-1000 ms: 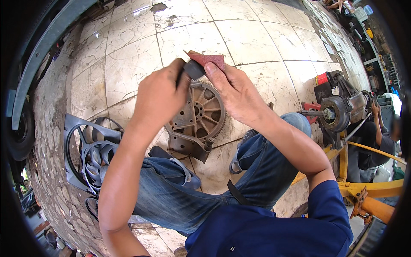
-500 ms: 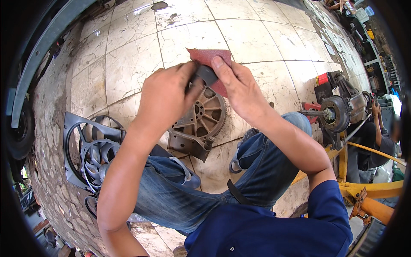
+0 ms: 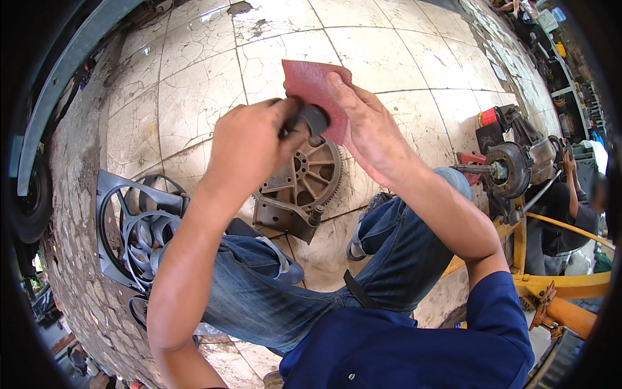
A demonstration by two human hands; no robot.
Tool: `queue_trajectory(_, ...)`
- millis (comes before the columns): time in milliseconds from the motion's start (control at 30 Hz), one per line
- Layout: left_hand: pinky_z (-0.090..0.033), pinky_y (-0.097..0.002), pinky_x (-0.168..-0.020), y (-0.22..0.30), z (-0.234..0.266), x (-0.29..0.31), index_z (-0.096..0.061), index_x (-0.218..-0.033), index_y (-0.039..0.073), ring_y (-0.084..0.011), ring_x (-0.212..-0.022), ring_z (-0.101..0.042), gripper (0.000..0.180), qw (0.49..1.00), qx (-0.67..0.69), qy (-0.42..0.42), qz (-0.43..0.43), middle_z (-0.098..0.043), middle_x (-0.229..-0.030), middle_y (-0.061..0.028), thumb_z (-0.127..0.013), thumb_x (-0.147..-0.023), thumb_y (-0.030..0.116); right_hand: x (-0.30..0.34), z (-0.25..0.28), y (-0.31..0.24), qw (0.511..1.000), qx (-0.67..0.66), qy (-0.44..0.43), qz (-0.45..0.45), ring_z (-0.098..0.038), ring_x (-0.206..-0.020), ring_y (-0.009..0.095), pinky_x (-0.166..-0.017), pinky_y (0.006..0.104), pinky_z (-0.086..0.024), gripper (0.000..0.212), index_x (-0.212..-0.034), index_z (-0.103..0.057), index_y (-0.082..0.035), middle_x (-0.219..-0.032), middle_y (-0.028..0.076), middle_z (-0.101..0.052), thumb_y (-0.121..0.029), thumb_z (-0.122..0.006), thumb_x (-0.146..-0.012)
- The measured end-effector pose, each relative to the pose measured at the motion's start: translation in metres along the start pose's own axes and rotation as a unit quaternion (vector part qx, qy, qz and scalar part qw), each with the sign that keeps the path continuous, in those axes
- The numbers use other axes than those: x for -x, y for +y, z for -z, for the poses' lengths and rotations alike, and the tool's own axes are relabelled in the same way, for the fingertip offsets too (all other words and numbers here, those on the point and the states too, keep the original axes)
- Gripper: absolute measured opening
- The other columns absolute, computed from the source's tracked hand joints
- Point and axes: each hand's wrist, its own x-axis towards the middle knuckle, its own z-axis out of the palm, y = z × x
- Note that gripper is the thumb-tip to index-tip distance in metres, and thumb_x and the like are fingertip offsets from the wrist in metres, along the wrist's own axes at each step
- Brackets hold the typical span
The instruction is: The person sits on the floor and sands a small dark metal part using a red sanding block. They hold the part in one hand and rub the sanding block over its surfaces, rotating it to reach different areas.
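My left hand (image 3: 253,136) is closed around a small black piece with a rounded end (image 3: 317,119); the fingers hide much of it, and its exact kind cannot be made out. My right hand (image 3: 372,126) grips a sheet of reddish-brown sandpaper (image 3: 311,81), thumb on its upper face and the other fingers behind. The black piece lies against or just in front of the sheet's lower left part. Below the hands, on the tiled floor, rests a metal wheel with spokes and a toothed rim (image 3: 324,172), with a dark metal bracket (image 3: 278,219) at its near side.
A dark fan shroud with round frames (image 3: 110,227) stands at my left. To the right are a greasy axle hub (image 3: 508,172), a yellow metal frame (image 3: 564,285) and another person (image 3: 564,233). A tyre (image 3: 29,207) sits at the far left.
The sandpaper has opened out flatter and risen, showing more of its face. The black piece has turned within my left fingers and now shows its rounded end.
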Motion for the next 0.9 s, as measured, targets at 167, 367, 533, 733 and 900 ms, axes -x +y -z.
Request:
queue_trajectory(167, -0.052, -0.0453, -0.068, 0.003, 0.002, 0.0, -0.069, -0.091, 0.006, -0.037, -0.075, -0.067, 0.017, 0.998, 0.035, 0.0, 0.048, -0.069, -0.08, -0.0155, -0.073, -0.085, 0.022, -0.001, -0.001, 0.002, 0.999, 0.042, 0.008, 0.017, -0.056, -0.084, 0.009, -0.072, 0.0267, -0.048, 0.059, -0.126, -0.062, 0.003, -0.096, 0.004, -0.064, -0.051, -0.049, -0.105)
queue_trajectory(367, -0.055, -0.0423, -0.071, 0.001, 0.005, -0.005, -0.073, -0.097, 0.006, -0.0345, -0.077, -0.07, 0.025, 0.994, 0.051, -0.017, 0.094, -0.072, -0.083, -0.0164, -0.07, -0.088, 0.029, 0.0, -0.003, 0.007, 0.981, 0.16, -0.009, 0.108, -0.044, -0.066, 0.006, -0.059, 0.0267, -0.04, 0.051, -0.12, -0.065, 0.002, -0.07, -0.003, -0.051, -0.043, -0.044, -0.109)
queue_trajectory(533, -0.053, -0.0429, -0.069, 0.0, 0.006, 0.0, -0.071, -0.095, 0.002, -0.0368, -0.074, -0.068, 0.022, 0.993, 0.096, 0.011, 0.067, -0.07, -0.08, -0.0187, -0.068, -0.09, 0.023, 0.002, 0.001, 0.006, 0.964, 0.23, -0.017, 0.131, -0.043, -0.066, 0.006, -0.057, 0.0274, -0.039, 0.046, -0.118, -0.064, 0.002, -0.069, -0.003, -0.049, -0.038, -0.043, -0.11)
queue_trajectory(733, -0.053, -0.0467, -0.07, -0.007, 0.006, -0.005, -0.072, -0.094, 0.005, -0.0389, -0.076, -0.069, 0.025, 0.989, 0.104, 0.02, 0.101, -0.071, -0.08, -0.0193, -0.065, -0.091, 0.029, 0.002, -0.004, 0.007, 0.974, 0.196, -0.004, 0.116, -0.041, -0.065, 0.006, -0.056, 0.0268, -0.037, 0.045, -0.112, -0.064, 0.002, -0.07, -0.003, -0.048, -0.038, -0.043, -0.11)
queue_trajectory(900, -0.053, -0.0443, -0.07, 0.001, 0.004, 0.001, -0.071, -0.096, 0.002, -0.0379, -0.076, -0.069, 0.026, 0.992, 0.102, -0.007, 0.074, -0.07, -0.08, -0.0197, -0.067, -0.091, 0.027, 0.001, 0.0, 0.008, 0.977, 0.192, -0.018, 0.096, -0.041, -0.064, 0.005, -0.055, 0.0267, -0.036, 0.046, -0.11, -0.065, 0.001, -0.07, -0.004, -0.048, -0.04, -0.044, -0.11)
